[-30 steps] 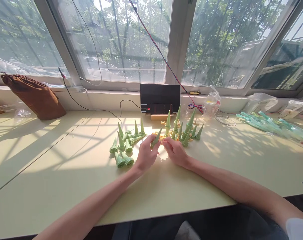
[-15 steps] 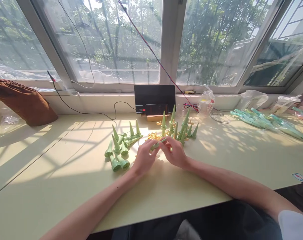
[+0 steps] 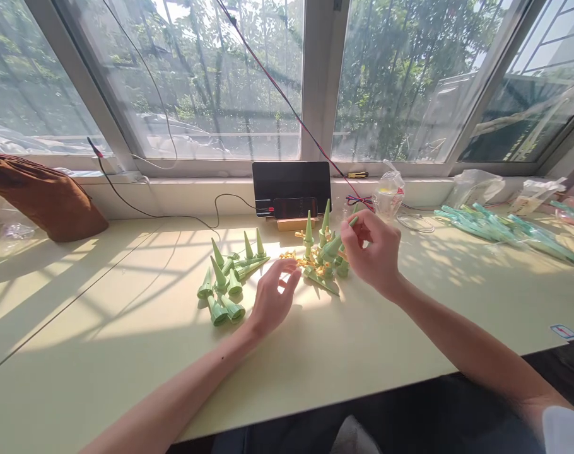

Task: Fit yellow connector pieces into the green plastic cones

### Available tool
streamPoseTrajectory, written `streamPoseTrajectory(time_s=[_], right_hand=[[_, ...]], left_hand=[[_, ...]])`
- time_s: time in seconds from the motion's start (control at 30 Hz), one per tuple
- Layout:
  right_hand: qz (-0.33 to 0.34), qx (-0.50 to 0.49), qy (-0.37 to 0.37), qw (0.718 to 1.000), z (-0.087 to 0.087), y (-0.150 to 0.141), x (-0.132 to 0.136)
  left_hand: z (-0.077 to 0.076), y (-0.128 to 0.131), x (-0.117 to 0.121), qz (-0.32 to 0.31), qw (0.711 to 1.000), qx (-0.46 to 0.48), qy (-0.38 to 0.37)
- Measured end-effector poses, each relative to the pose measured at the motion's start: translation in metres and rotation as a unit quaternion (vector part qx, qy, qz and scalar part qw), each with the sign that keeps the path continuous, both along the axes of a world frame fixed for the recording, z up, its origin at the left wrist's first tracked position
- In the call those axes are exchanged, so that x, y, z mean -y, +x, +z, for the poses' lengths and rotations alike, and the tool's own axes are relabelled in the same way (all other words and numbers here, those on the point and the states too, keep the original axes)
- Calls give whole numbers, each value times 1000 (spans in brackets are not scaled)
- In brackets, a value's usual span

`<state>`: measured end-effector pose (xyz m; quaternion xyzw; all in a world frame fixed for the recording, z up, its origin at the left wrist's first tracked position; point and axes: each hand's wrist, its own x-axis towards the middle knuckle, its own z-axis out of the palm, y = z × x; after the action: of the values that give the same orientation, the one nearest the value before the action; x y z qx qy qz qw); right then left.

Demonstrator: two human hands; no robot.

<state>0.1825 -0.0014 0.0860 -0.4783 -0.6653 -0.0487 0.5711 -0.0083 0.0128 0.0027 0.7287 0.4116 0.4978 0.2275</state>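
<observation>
Head view: the work looks partway through. Slim green cones, upright at ten o'clock from the right hand, already carry orange pieces. Loose orange pieces remain at two o'clock from the left hand, and the green cone cluster at its nine-to-ten o'clock shows no orange, so those seem unworked. Another cone lies on the bench at its three o'clock. The right grip is pinched narrow around a tilted cone; the left is loosely curled, moderately wide, nothing visible inside.
</observation>
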Motion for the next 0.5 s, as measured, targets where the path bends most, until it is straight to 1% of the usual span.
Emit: streamPoseTrajectory(time_s=[0.1, 0.17, 0.23, 0.33, 0.5], right_hand=[[-36, 19, 4, 999, 18, 20, -6], [-56, 44, -3, 997, 22, 30, -14], [-66, 81, -16, 994, 22, 38, -22], [-59, 123, -47, 990, 15, 44, -34], [-54, 140, -79, 986, 6, 47, -43]], left_hand=[[-2, -1, -1, 16, 1000, 1, -8], [-3, -2, -2, 14, 1000, -2, -11], [-3, -3, -3, 9, 1000, -5, -12], [-4, -3, -3, 7, 1000, -11, -14], [-4, -2, -3, 5, 1000, -13, -12]])
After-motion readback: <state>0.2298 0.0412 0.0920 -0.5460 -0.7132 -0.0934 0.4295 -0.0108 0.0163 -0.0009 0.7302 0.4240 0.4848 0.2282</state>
